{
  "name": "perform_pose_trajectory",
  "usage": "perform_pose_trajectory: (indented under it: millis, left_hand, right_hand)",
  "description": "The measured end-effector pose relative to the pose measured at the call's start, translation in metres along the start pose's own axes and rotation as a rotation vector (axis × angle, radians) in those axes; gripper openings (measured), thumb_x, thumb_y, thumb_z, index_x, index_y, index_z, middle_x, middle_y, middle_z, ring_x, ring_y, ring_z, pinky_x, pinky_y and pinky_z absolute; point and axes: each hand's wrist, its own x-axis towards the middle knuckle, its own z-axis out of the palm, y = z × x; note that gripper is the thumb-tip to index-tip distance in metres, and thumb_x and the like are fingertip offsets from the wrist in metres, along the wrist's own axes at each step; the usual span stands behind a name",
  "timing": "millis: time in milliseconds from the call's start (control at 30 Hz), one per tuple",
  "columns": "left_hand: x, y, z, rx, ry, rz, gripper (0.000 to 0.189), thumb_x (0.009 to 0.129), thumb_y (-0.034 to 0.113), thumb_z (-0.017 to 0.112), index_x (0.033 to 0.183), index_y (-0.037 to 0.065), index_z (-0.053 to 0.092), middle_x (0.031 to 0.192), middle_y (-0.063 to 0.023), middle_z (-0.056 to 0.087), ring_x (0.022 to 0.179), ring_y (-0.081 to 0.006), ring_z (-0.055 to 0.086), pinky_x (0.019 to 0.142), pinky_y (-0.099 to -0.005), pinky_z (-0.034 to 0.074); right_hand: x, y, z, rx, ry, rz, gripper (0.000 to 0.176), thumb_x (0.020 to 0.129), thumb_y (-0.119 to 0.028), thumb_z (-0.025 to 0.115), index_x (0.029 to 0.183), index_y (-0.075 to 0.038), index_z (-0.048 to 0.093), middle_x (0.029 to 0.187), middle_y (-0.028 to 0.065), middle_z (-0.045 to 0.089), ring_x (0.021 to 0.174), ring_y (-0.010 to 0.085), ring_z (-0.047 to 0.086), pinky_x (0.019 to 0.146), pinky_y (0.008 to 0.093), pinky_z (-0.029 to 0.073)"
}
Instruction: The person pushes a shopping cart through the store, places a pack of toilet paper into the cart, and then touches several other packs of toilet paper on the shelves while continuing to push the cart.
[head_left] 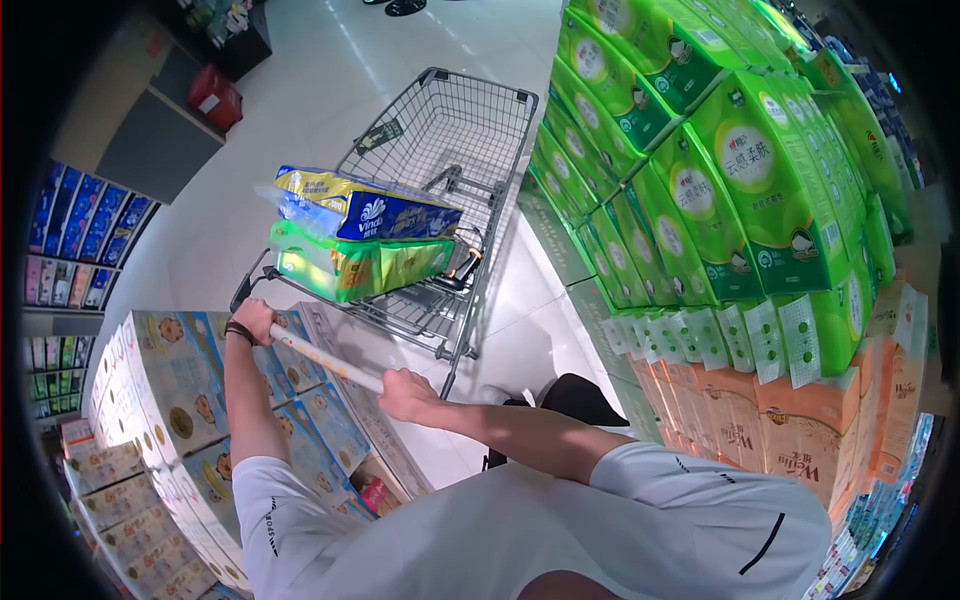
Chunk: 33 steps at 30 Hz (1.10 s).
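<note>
My left hand (257, 320) is wrapped round the left end of a pale push handle (325, 358), a dark band on its wrist. Toward the handle's right end, my right hand (407, 396) also grips it. The handle belongs to a grey wire shopping cart (490, 108) that stretches out in front of me. A blue and yellow Vinda tissue pack (400, 215) rests on a green tissue pack (350, 272) at the cart's near end. The far part of the basket shows bare wire mesh. Beside the packs is a black and orange thing (463, 268) I cannot make out.
Stacked green tissue packs (700, 190) rise close on the right, above orange-brown packs (760, 410). To the left, pale patterned packs (180, 390) are piled near my arm. Farther off stand a red box (215, 98) and shelves of blue packs (85, 215). Pale floor tiles (300, 60) lie ahead.
</note>
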Motion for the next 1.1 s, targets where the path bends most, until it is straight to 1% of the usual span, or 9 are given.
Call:
perform_pose_trajectory:
  millis: [300, 433, 467, 567, 600, 700, 833, 1033, 1100]
  left_hand:
    - [0.064, -0.104, -0.013, 0.037, -0.148, 0.052, 0.026, 0.054, 0.033, 0.081, 0.076, 0.02, 0.078, 0.077, -0.0105, 0.073, 0.079, -0.032, 0.072, 0.077, -0.0443, 0.058]
    - [0.082, -0.135, -0.018, 0.091, -0.201, 0.041, 0.025, 0.054, 0.033, 0.08, 0.075, 0.019, 0.078, 0.078, -0.011, 0.073, 0.08, -0.0332, 0.073, 0.075, -0.0445, 0.059]
    - [0.086, -0.144, -0.025, 0.102, -0.255, 0.049, 0.024, 0.055, 0.032, 0.08, 0.075, 0.019, 0.078, 0.078, -0.0113, 0.074, 0.079, -0.0328, 0.073, 0.075, -0.0439, 0.059]
    - [0.101, -0.151, -0.044, 0.113, -0.346, 0.078, 0.021, 0.055, 0.029, 0.079, 0.072, 0.017, 0.077, 0.079, -0.0123, 0.074, 0.079, -0.0313, 0.073, 0.073, -0.0416, 0.059]
    - [0.105, -0.156, -0.047, 0.11, -0.36, 0.081, 0.021, 0.055, 0.028, 0.079, 0.072, 0.016, 0.077, 0.079, -0.0124, 0.074, 0.079, -0.0311, 0.073, 0.073, -0.0414, 0.059]
    - [0.118, -0.168, -0.056, 0.135, -0.399, 0.106, 0.021, 0.052, 0.024, 0.078, 0.069, 0.014, 0.076, 0.077, -0.0123, 0.074, 0.079, -0.0302, 0.073, 0.074, -0.0399, 0.059]
    - [0.133, -0.193, -0.076, 0.131, -0.409, 0.103, 0.019, 0.053, 0.023, 0.076, 0.069, 0.013, 0.075, 0.077, -0.0121, 0.074, 0.079, -0.0299, 0.073, 0.074, -0.0394, 0.059]
    - [0.163, -0.244, -0.075, 0.144, -0.409, 0.115, 0.021, 0.049, 0.021, 0.075, 0.068, 0.014, 0.074, 0.076, -0.01, 0.072, 0.078, -0.0304, 0.071, 0.075, -0.0398, 0.057]
    - [0.174, -0.262, -0.077, 0.137, -0.396, 0.135, 0.02, 0.049, 0.02, 0.075, 0.068, 0.014, 0.074, 0.075, -0.0101, 0.072, 0.078, -0.0301, 0.071, 0.075, -0.0397, 0.057]
  right_hand:
    - [0.09, -0.047, -0.01, 0.218, -0.095, 0.064, 0.034, 0.089, -0.019, 0.064, 0.114, 0.003, 0.071, 0.106, 0.0271, 0.071, 0.104, 0.0417, 0.07, 0.093, 0.0487, 0.056]
    - [0.127, -0.065, -0.01, 0.285, -0.128, 0.046, 0.032, 0.089, -0.02, 0.065, 0.112, 0.001, 0.072, 0.103, 0.0264, 0.072, 0.1, 0.0412, 0.071, 0.089, 0.048, 0.056]
    - [0.133, -0.068, -0.009, 0.337, -0.116, 0.069, 0.035, 0.084, -0.022, 0.066, 0.109, 0.0, 0.072, 0.098, 0.0278, 0.072, 0.098, 0.0412, 0.071, 0.09, 0.0454, 0.056]
    - [0.157, -0.067, -0.011, 0.339, -0.22, 0.028, 0.036, 0.083, -0.024, 0.065, 0.105, 0.005, 0.071, 0.094, 0.0277, 0.072, 0.096, 0.0411, 0.071, 0.086, 0.0455, 0.056]
    - [0.165, -0.06, 0.002, 0.324, -0.119, -0.051, 0.035, 0.083, -0.025, 0.064, 0.098, 0.007, 0.069, 0.091, 0.027, 0.072, 0.093, 0.0405, 0.072, 0.082, 0.0464, 0.055]
    - [0.172, -0.074, -0.027, 0.431, -0.249, -0.012, 0.035, 0.083, -0.027, 0.064, 0.095, 0.006, 0.069, 0.089, 0.0261, 0.071, 0.09, 0.0394, 0.072, 0.08, 0.0469, 0.054]
    - [0.196, -0.094, -0.015, 0.435, -0.087, 0.021, 0.038, 0.083, -0.029, 0.065, 0.09, 0.009, 0.067, 0.082, 0.0246, 0.07, 0.085, 0.0383, 0.072, 0.077, 0.0469, 0.054]
    - [0.236, -0.133, -0.038, 0.484, -0.158, 0.024, 0.038, 0.08, -0.027, 0.067, 0.09, 0.009, 0.068, 0.08, 0.0269, 0.068, 0.083, 0.0385, 0.072, 0.078, 0.0474, 0.054]
    - [0.251, -0.144, -0.042, 0.495, -0.079, -0.031, 0.038, 0.08, -0.028, 0.068, 0.089, 0.009, 0.068, 0.077, 0.0267, 0.068, 0.08, 0.0381, 0.071, 0.075, 0.0474, 0.054]
